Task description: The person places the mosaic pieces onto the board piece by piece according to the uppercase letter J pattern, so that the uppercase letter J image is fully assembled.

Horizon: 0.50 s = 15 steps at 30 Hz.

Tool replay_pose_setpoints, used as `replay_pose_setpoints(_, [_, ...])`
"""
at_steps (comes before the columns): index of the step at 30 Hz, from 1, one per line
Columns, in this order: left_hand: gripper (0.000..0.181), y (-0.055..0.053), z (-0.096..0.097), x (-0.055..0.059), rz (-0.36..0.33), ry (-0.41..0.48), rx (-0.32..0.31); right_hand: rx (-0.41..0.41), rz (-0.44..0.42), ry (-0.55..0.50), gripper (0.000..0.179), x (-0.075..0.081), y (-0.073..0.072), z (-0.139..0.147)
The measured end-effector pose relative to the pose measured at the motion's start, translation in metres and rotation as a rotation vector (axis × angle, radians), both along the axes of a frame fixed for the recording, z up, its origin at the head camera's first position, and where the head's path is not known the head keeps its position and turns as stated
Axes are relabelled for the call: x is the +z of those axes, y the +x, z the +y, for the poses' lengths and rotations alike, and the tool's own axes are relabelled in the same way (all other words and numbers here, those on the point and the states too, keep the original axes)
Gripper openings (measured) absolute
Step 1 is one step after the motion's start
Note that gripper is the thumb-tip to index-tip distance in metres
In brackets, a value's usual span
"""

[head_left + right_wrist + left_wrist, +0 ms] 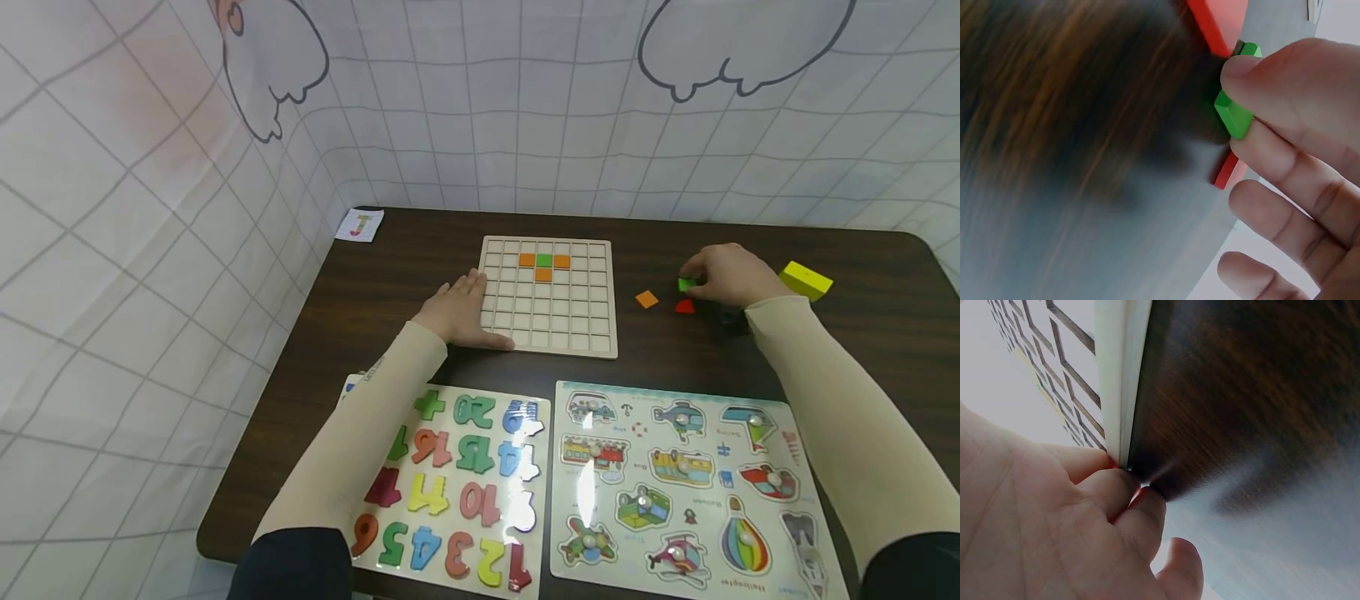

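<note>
My right hand (733,275) pinches a green square tile (1235,117) between thumb and index finger, close over the table. A red tile (685,307) lies just below the hand in the head view, and another red piece (1229,170) shows beyond the fingers in the right wrist view. To the left is an orange square tile (647,299). My left hand (461,315) rests along the left edge of a pale grid board (547,321), fingers extended and thumb at its near corner. Near the board's top, three orange tiles (543,274) surround one green tile (543,260).
A yellow block (806,281) stands right of my right hand. In front lie a number puzzle board (457,492) and a vehicle puzzle board (675,487). A letter card (359,225) sits at the table's far left corner. White grid-patterned cloth (525,125) hangs behind the table.
</note>
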<state>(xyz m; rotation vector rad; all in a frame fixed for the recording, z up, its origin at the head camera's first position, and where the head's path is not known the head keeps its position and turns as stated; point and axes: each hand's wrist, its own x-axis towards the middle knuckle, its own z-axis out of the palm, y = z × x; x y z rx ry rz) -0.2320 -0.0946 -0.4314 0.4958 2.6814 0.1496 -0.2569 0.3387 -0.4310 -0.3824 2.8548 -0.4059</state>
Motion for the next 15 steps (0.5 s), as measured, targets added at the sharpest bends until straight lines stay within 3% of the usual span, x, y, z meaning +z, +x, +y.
replay_pose_setpoints(5, [0.132, 0.0, -0.001, 0.001, 0.002, -0.005, 0.005, 0.008, 0.03, -0.03, 0.033, -0.001, -0.003, -0.019])
replay_pose_setpoints(15, [0.133, 0.0, 0.0, -0.002, 0.0, -0.014, 0.004, 0.136, 0.118, -0.144, 0.027, -0.002, -0.014, -0.079])
